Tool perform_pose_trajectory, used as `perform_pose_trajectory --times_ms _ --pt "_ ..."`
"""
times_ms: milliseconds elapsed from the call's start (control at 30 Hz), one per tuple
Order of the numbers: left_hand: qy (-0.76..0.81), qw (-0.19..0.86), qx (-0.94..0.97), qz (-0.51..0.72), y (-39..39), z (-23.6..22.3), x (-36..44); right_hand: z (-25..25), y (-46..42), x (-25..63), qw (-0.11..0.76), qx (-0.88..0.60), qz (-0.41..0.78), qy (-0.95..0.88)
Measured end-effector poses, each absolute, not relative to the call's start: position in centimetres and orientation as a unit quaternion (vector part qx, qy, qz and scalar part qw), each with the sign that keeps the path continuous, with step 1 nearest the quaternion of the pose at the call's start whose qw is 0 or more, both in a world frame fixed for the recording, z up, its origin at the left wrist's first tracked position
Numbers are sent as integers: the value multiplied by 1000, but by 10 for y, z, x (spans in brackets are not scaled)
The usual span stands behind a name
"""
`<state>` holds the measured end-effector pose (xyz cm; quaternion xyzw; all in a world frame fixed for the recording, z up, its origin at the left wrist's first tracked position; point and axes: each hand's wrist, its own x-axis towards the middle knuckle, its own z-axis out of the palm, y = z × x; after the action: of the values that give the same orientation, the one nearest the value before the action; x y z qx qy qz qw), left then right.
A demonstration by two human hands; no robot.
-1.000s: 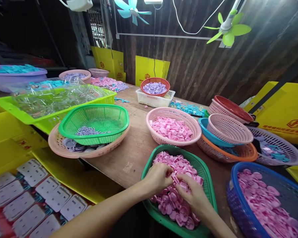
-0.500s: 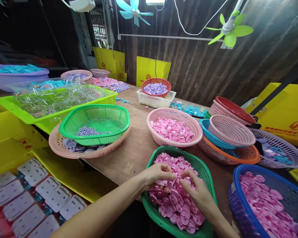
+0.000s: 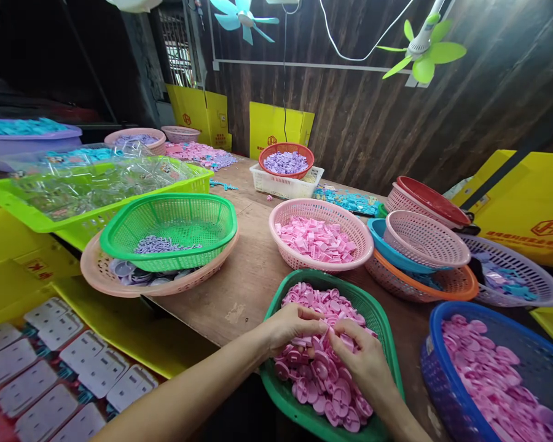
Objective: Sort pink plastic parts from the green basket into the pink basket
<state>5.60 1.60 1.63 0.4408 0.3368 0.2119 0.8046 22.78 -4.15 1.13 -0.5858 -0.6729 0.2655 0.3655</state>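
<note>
My left hand [image 3: 295, 328] and my right hand [image 3: 362, 353] meet over a dark green basket [image 3: 391, 344]. This basket is heaped with round pink plastic pieces [image 3: 341, 393], some of them with a raised bar across. Both hands are closed in a pinch, fingertips touching or nearly so. Between them a small pink plastic part [image 3: 326, 328] shows, mostly covered by the fingers, so its exact shape is hidden. Just beyond the green basket stands a pink basket [image 3: 276, 236] of small pink block-like pieces [image 3: 316, 238].
On the right stands a blue basket [image 3: 435, 368] of pink discs, below stacked orange [image 3: 465, 288] and pale pink baskets [image 3: 428, 239]. A bright green basket [image 3: 212, 215] sits in a peach one at left. Packed lilac parts [image 3: 46, 393] lie lower left. Fans [image 3: 424, 52] hang overhead.
My hands have come together at the fingertips, where a small gap showed before. The right hand has moved slightly left. My view has shifted a little.
</note>
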Motion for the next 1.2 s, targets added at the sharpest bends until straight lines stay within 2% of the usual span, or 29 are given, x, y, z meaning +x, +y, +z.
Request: perform_pose_trajectory --times_ms 100,200,300,367,433,500,633,800,1033,1200 --pt "349 785 464 215 22 16 54 11 -46 238 344 -591 217 -696" --pt "347 726 533 263 45 30 58 12 -47 247 313 -592 239 -703" --pt "345 568 653 362 88 60 70 18 -46 250 334 -586 360 -644" --pt "377 412 695 454 116 80 78 25 -46 249 381 -580 480 -537" --pt "403 291 718 488 131 90 83 32 -46 247 429 -556 588 -402" --pt "409 229 739 484 127 88 85 37 -44 246 462 -515 658 -298" --pt "368 264 787 420 72 57 81 33 -40 247 478 -466 706 -237" --pt "320 291 841 326 14 29 80 23 -38 241 486 -464 693 -262" --pt "395 295 790 366 25 35 54 28 -45 247 451 -490 720 -196" --pt "440 307 753 381 30 29 26 29 -37 255 434 -505 715 -212"
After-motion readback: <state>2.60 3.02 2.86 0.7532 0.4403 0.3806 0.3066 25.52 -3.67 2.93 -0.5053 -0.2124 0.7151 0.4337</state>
